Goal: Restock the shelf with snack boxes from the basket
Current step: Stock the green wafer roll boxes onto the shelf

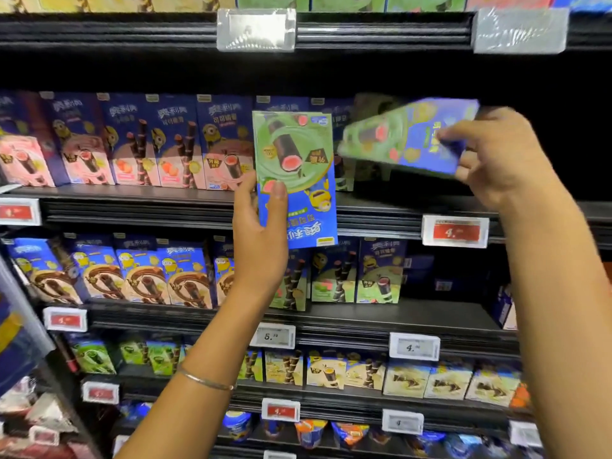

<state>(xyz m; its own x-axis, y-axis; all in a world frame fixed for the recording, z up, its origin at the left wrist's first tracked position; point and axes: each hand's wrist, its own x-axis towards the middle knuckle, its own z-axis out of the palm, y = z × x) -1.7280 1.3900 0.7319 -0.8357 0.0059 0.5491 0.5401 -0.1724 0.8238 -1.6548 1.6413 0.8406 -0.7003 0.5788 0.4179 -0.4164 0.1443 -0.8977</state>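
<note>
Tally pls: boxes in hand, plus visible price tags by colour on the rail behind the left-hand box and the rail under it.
Held green boxes: 2
Red price tags: 3
White price tags: 2
Total: 7

bright overhead light, glare on price tags (255,29), motion-blurred right box (410,137), curved edges.

A shop, likely a supermarket: stocked shelves (165,213) carrying price tags (455,231).

Hands: two, left hand (260,236), right hand (500,157). Held snack boxes: two, upright box (294,154), tilted box (407,137). Bracelet (205,380): one.
</note>
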